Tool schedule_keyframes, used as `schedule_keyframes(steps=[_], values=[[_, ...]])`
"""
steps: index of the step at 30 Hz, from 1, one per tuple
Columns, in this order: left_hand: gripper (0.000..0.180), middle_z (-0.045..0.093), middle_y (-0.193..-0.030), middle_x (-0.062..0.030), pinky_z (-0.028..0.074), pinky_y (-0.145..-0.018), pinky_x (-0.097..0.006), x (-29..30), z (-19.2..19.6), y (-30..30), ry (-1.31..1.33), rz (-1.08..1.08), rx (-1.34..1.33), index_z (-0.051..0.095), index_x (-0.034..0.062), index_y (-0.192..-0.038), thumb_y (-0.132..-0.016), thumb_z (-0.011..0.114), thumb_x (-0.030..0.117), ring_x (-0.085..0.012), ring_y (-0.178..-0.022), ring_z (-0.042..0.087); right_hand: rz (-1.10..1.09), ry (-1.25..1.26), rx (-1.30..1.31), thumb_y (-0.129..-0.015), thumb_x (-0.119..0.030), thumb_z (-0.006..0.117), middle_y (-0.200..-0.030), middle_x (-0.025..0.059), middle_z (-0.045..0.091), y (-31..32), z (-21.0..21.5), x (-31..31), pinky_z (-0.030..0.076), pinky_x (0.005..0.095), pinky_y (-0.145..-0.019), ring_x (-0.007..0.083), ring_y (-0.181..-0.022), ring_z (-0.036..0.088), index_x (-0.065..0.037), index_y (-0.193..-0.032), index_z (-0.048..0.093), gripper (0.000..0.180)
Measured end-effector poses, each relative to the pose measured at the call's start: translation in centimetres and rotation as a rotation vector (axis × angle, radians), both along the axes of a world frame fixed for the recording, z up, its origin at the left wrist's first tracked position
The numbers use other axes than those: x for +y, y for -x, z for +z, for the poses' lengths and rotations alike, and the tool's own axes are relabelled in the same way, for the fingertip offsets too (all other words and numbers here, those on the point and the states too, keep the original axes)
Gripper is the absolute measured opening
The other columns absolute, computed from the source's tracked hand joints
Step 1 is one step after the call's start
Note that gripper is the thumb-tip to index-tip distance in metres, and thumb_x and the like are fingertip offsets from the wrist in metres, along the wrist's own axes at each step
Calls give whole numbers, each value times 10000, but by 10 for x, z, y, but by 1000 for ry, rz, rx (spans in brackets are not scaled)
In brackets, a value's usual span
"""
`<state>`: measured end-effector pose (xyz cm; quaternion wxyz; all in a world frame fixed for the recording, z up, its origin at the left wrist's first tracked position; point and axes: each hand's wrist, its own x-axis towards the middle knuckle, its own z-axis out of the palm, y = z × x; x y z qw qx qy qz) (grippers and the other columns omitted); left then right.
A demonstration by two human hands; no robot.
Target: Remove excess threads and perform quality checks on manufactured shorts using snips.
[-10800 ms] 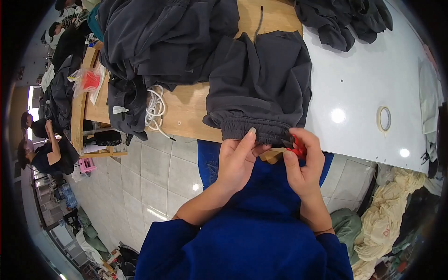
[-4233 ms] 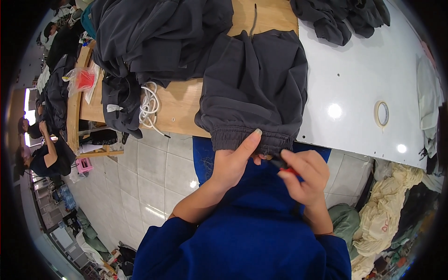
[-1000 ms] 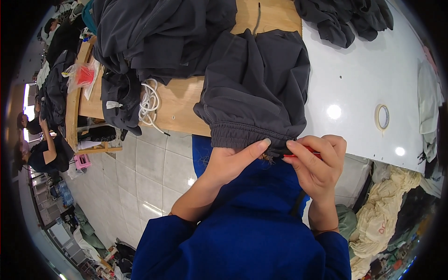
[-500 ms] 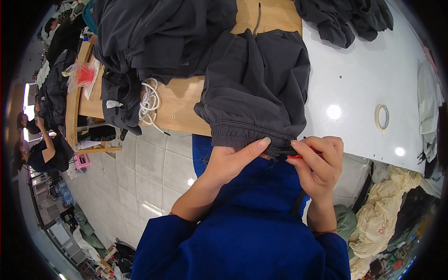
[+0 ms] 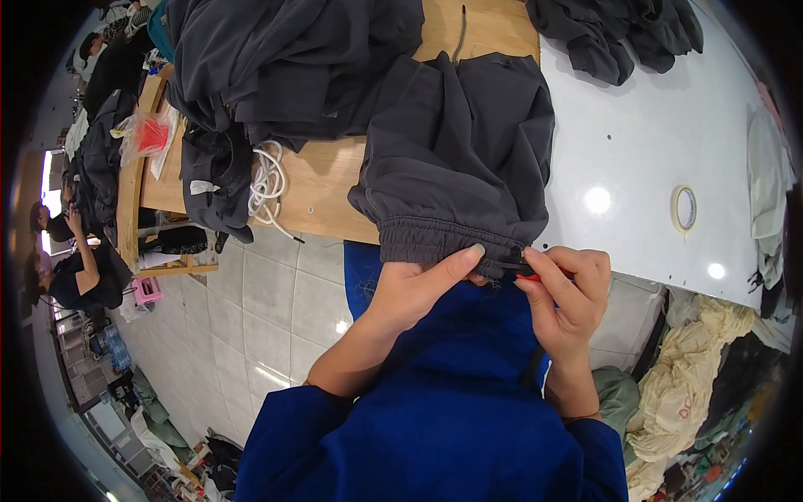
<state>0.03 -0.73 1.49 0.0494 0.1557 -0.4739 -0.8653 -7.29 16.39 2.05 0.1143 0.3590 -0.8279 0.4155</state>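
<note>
A dark grey garment [image 5: 468, 151] with a gathered elastic waistband [image 5: 427, 239] lies over the table edge toward me. My left hand [image 5: 418, 289] pinches the waistband, thumb on top and the other fingers underneath, hidden by cloth. At the waistband's right end, my right hand [image 5: 573, 293] is closed around a small red-and-black tool [image 5: 529, 277]. Its thin dark tip reaches the cloth edge, and the fingers cover most of it, so its kind is unclear. Loose dark threads [image 5: 493, 286] hang below the waistband. A dark cord [image 5: 462, 33] lies beyond the garment.
More dark grey garments are heaped at the far left [image 5: 293, 67] and far right [image 5: 623, 33]. White cord [image 5: 267, 182] lies coiled on the wooden table [image 5: 330, 188]. A tape roll [image 5: 683, 208] rests on the white tabletop [image 5: 636, 167]. Cream cloth [image 5: 690, 393] is piled below right. People [image 5: 84, 259] are at left.
My right hand has shifted slightly left, and the tool's dark tip lies closer in against the waistband edge. My left hand keeps its hold in nearly the same place.
</note>
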Motion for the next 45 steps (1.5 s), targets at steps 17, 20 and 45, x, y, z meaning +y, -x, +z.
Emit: schedule_keyframes(steps=[17, 20, 45], values=[[205, 621, -986, -85, 529, -684, -247, 4, 2, 0, -9, 2, -23, 575, -13, -1073, -891, 595, 79, -141, -812, 612, 110, 116, -121, -609, -194, 773, -843, -7, 615, -2, -4, 2, 378, 272, -652, 176, -732, 467, -122, -967, 712, 370], [199, 627, -978, -86, 529, -682, -246, 2, 0, 2, -22, -12, -19, 578, -13, -1071, -895, 588, 79, -137, -812, 611, 52, 87, -100, -608, -183, 774, -845, -1, 616, -2, -3, 2, 378, 272, -656, 178, -737, 467, -117, -966, 711, 369], [193, 629, -978, -80, 530, -689, -240, 3, -1, -2, 37, -22, -7, 590, -11, -1065, -897, 586, 84, -131, -821, 613, -18, 37, -15, -602, -168, 783, -822, -8, 605, -7, -1, 0, 373, 263, -638, 171, -738, 461, -126, -942, 722, 348]])
